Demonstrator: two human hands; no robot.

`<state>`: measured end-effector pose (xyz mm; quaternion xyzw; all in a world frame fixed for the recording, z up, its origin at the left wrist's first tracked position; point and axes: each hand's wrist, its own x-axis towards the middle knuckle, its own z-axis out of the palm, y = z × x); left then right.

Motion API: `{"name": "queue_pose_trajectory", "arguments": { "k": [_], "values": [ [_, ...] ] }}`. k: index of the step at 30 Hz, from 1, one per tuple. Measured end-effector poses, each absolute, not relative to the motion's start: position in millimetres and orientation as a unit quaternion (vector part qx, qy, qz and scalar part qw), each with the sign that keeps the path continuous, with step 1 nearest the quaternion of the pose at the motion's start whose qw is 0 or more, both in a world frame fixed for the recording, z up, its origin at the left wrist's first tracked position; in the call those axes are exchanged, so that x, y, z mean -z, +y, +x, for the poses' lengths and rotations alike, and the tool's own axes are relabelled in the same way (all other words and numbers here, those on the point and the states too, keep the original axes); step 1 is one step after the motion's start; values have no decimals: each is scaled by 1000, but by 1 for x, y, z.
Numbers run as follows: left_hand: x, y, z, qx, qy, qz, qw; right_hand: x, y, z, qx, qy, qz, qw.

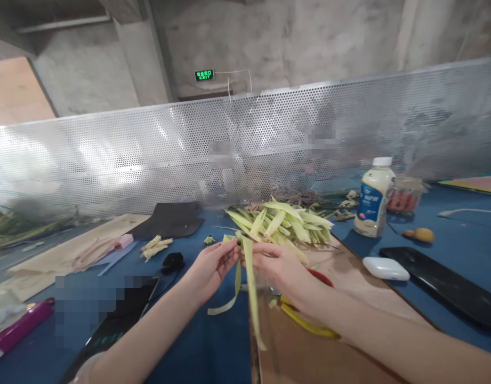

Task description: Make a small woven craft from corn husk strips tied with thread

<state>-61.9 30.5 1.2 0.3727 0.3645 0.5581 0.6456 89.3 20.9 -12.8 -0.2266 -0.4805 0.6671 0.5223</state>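
Observation:
My left hand [216, 266] and my right hand [275, 269] meet at the middle of the table, fingers closed on pale green corn husk strips. One long husk strip [251, 298] hangs down from between the fingers over the edge of a brown board. A narrower strip curls down to the left. What the fingertips pinch is partly hidden. Just beyond my hands lies a heap of pale green husks [285, 221]. Under my right wrist are scissors [305, 322] with red and yellow handles, partly covered by my arm.
The brown board [293, 357] lies on the blue table. To the right stand a milk bottle [373, 197], a clear tub [405, 194], a white case [386, 268] and a black phone [445, 285]. At left are a tablet-like device [109, 330] and a magenta tool [21, 328]. A perforated metal screen [169, 154] borders the back.

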Motion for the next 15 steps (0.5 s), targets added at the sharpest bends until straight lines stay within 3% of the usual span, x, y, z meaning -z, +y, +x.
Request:
{"name": "queue_pose_trajectory", "arguments": {
  "k": [15],
  "values": [
    [-2, 26, -59, -545, 384, 411, 622, 21, 29, 91, -632, -527, -246, 512]
  ]
}}
